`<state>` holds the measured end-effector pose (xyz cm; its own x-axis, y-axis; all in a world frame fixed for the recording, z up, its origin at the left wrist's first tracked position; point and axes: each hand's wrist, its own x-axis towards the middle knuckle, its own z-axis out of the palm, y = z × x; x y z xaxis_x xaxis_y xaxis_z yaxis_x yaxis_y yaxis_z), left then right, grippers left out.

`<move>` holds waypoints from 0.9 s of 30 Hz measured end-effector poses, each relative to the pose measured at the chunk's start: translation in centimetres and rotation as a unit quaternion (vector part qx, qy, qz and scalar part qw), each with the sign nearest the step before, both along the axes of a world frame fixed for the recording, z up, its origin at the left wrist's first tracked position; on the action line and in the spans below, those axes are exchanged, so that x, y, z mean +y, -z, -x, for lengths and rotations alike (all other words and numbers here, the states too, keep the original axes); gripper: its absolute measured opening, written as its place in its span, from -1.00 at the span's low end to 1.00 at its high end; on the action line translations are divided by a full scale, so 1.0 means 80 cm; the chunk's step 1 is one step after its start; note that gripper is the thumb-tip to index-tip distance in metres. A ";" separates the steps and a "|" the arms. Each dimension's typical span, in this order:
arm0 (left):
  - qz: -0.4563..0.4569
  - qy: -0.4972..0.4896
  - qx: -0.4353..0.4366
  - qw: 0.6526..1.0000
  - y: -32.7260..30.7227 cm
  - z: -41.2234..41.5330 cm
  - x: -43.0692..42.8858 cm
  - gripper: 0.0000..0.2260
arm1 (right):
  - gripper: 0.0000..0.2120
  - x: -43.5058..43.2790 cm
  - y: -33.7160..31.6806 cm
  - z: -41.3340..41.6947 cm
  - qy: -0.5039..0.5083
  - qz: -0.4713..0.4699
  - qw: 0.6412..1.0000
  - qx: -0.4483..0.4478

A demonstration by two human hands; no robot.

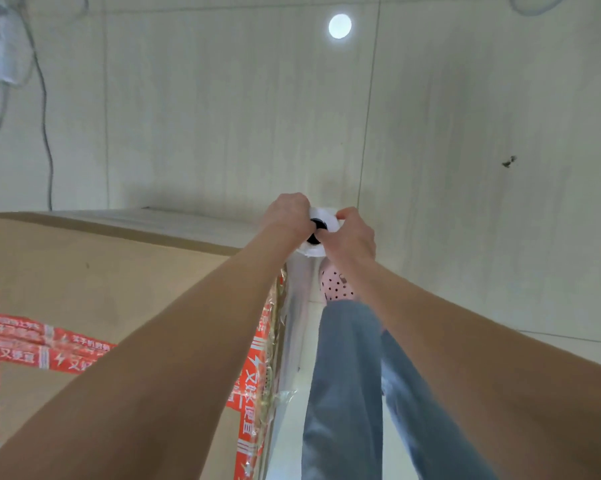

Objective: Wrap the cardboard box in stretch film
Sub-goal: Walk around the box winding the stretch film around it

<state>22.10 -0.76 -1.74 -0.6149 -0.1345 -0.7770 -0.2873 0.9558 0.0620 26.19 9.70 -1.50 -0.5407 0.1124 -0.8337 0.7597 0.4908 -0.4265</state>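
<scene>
Bare forearms reach forward from the camera to the top end of a white roll of clear stretch film [313, 251] with a black core, held upright at the near corner of the large brown cardboard box [101, 271]. The left hand [288, 216] curls over the roll's rim from the box side. The right hand [351, 233] grips the other side, a finger hooked at the core. Both clamp the roll.

Glossy film [293, 306] already runs down the box's right face over crossed red printed tape [49, 344].

Judging from here, the sharp corner is the risk: pulling too hard round it could tear the film, and letting it go slack would leave a loose, wrinkled layer.

Legs in blue jeans [344, 375] and 1 pink dotted slipper [337, 285] stand just beside that face, so the gap is tight and a foot could catch the film. The pale floor [465, 133] beyond the corner and to the right gives room to step. A dark cable [44, 116] trails far left, a possible trip hazard later.
</scene>
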 end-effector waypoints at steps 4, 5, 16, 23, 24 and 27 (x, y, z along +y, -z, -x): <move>-0.010 -0.021 -0.006 1.000 -0.002 0.018 -0.009 -0.85 | -0.67 -0.007 -0.003 0.023 -0.012 -0.015 1.000 0.010; -0.009 -0.029 -0.001 1.000 -0.002 0.020 -0.013 -0.79 | -0.66 -0.011 -0.004 0.028 -0.017 -0.021 1.000 0.012; -0.036 -0.016 0.112 0.993 -0.009 0.007 -0.029 -0.78 | -0.76 -0.030 -0.006 0.054 -0.134 -0.088 0.985 0.067; -0.024 -0.036 0.157 0.987 -0.008 0.014 -0.034 -0.84 | -0.72 -0.022 -0.006 0.060 -0.164 -0.077 0.977 0.108; -0.028 -0.047 0.156 0.986 -0.009 0.014 -0.034 -0.84 | -0.71 -0.022 -0.005 0.058 -0.140 -0.080 0.983 0.090; -0.042 -0.065 0.148 0.986 -0.009 0.012 -0.031 -0.83 | -0.77 -0.023 -0.003 0.057 -0.119 -0.079 0.987 0.070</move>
